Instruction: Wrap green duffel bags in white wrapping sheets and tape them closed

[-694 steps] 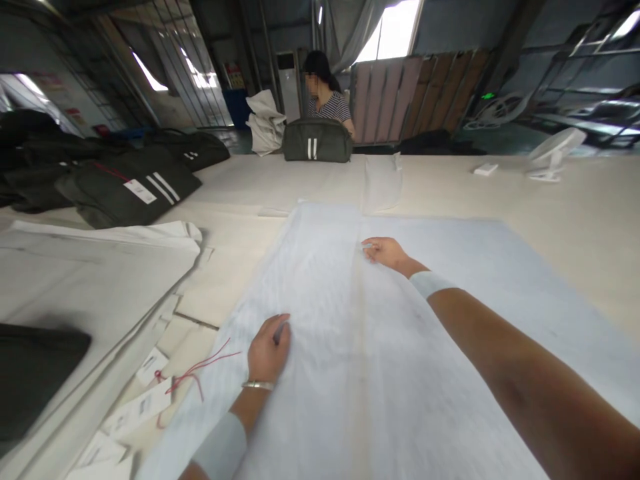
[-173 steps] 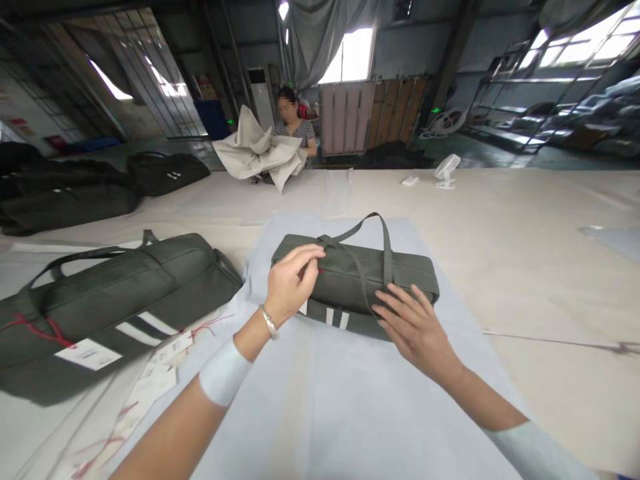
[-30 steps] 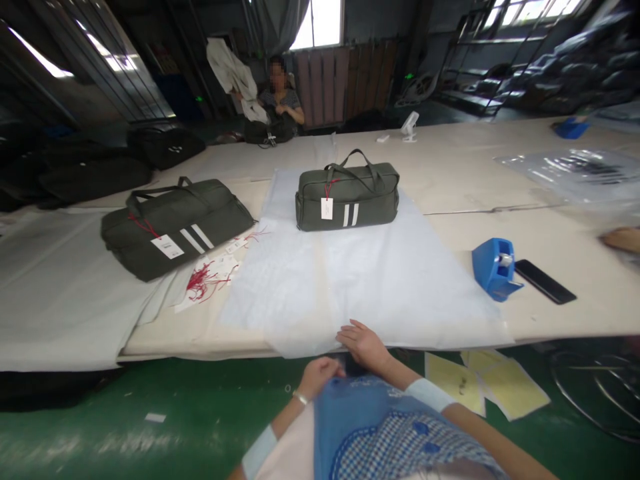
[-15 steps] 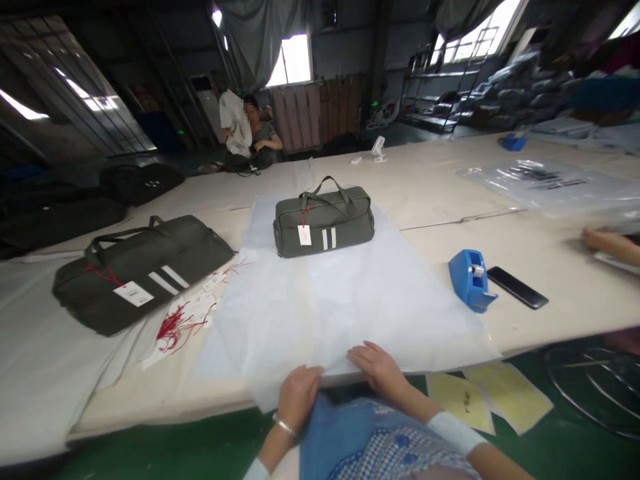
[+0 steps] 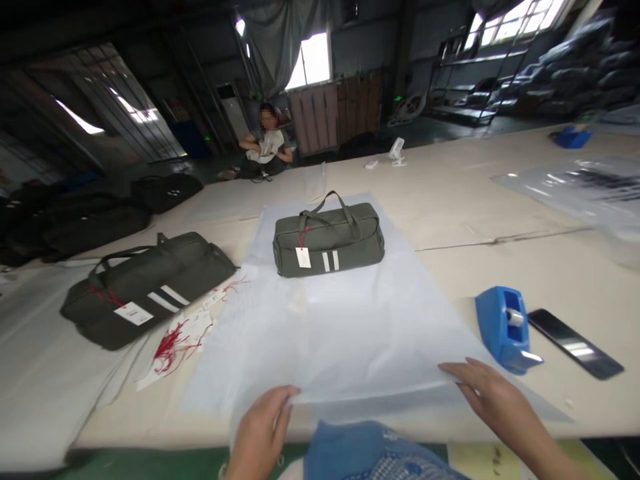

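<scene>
A translucent whitish plastic sheet (image 5: 350,333), possibly a flat bag, lies spread on the table in front of me. My left hand (image 5: 263,427) pinches its near edge left of centre. The same edge, lifted a little, is between the thumb and fingers of my right hand (image 5: 487,393) farther right. On the sheet's far part stands a dark green duffel bag (image 5: 345,233) with two white stripes, its handles up and a white tag (image 5: 303,257) on a red cord. The hands are well apart from this bag.
A second green duffel bag (image 5: 145,290) leans on the left, beside tags with red cords (image 5: 173,347). A blue tape dispenser (image 5: 503,327) and a phone (image 5: 575,343) lie right. Across the table a person (image 5: 270,143) sits. Clear plastic (image 5: 560,193) lies far right.
My hands have moved apart along the sheet's near edge, the right one farther right, raising that edge slightly. My view has shifted. Another person's hand at the right has left the view.
</scene>
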Action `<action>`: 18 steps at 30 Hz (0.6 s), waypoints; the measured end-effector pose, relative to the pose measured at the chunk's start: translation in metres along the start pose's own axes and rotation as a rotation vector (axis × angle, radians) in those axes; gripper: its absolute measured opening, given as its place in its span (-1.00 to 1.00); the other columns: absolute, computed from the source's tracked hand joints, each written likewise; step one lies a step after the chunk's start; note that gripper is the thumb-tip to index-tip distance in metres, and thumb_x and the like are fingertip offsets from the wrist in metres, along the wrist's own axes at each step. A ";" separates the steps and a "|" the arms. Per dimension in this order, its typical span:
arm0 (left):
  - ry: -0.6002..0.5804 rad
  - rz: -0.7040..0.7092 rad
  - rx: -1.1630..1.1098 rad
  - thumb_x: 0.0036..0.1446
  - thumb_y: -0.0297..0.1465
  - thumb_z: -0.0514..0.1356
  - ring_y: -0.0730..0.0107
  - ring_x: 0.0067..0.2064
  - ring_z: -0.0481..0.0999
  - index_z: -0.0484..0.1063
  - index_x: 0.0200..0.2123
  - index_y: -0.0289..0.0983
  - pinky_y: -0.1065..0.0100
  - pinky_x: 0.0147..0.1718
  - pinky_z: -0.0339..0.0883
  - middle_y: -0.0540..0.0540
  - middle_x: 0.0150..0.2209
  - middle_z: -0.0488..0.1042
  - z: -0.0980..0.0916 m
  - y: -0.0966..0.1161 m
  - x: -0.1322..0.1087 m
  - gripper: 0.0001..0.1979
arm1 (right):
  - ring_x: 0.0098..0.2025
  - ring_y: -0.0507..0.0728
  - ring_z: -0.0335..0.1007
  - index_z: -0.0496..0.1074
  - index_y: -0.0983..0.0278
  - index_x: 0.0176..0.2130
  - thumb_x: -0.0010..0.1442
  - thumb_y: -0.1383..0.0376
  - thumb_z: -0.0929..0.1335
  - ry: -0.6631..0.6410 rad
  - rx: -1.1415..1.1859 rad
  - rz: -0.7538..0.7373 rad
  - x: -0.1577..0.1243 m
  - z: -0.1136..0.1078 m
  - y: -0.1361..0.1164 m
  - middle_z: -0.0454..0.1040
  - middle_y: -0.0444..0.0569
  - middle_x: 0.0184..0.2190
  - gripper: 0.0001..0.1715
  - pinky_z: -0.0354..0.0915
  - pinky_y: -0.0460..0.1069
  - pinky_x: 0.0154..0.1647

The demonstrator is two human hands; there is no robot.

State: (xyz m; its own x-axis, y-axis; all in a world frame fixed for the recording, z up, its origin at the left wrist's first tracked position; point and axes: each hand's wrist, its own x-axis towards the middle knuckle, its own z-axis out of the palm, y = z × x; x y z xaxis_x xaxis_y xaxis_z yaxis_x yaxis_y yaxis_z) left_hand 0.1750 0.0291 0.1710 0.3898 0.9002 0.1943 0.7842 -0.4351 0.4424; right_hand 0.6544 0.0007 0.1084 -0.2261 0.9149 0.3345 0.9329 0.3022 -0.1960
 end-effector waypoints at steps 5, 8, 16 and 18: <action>0.095 -0.060 0.069 0.32 -0.33 0.02 0.40 -0.08 0.57 0.34 0.00 -0.08 0.48 -0.15 0.44 0.03 -0.09 0.56 -0.056 0.029 0.066 -0.77 | -0.06 0.29 0.50 0.50 0.11 0.00 0.23 0.26 0.20 0.173 -0.119 0.018 0.074 -0.058 0.015 0.58 -0.11 -0.13 -0.56 0.45 0.17 -0.13; 0.155 -0.084 0.145 0.33 -0.29 0.00 0.39 -0.15 0.59 0.33 -0.03 -0.09 0.48 -0.23 0.41 0.04 -0.12 0.57 -0.089 0.040 0.110 -0.79 | -0.08 0.32 0.50 0.47 0.14 0.01 0.21 0.25 0.19 0.270 -0.202 -0.036 0.127 -0.095 0.019 0.58 -0.08 -0.15 -0.55 0.42 0.19 -0.15; 0.284 -0.078 0.427 0.34 -0.21 -0.06 0.37 -0.38 0.54 0.34 -0.08 -0.14 0.42 -0.41 0.24 0.03 -0.31 0.55 -0.159 0.039 0.241 -0.74 | -0.23 0.33 0.52 0.46 0.23 0.01 0.21 0.29 0.14 0.378 -0.305 -0.136 0.267 -0.157 0.030 0.57 0.11 -0.19 -0.52 0.19 0.31 0.16; 0.296 -0.088 0.512 0.33 -0.19 -0.08 0.32 -0.44 0.51 0.35 -0.08 -0.15 0.40 -0.45 0.19 0.03 -0.44 0.50 -0.171 0.031 0.282 -0.70 | -0.21 0.33 0.50 0.47 0.31 0.00 0.23 0.31 0.13 0.400 -0.401 -0.082 0.305 -0.160 0.037 0.55 0.18 -0.22 -0.51 0.16 0.27 0.19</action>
State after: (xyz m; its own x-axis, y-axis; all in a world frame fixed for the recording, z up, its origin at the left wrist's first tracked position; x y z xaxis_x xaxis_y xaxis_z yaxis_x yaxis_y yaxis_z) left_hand 0.2266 0.2732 0.3889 0.2197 0.8684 0.4446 0.9690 -0.2471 0.0040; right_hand 0.6649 0.2479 0.3506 -0.2515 0.6964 0.6721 0.9678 0.1717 0.1842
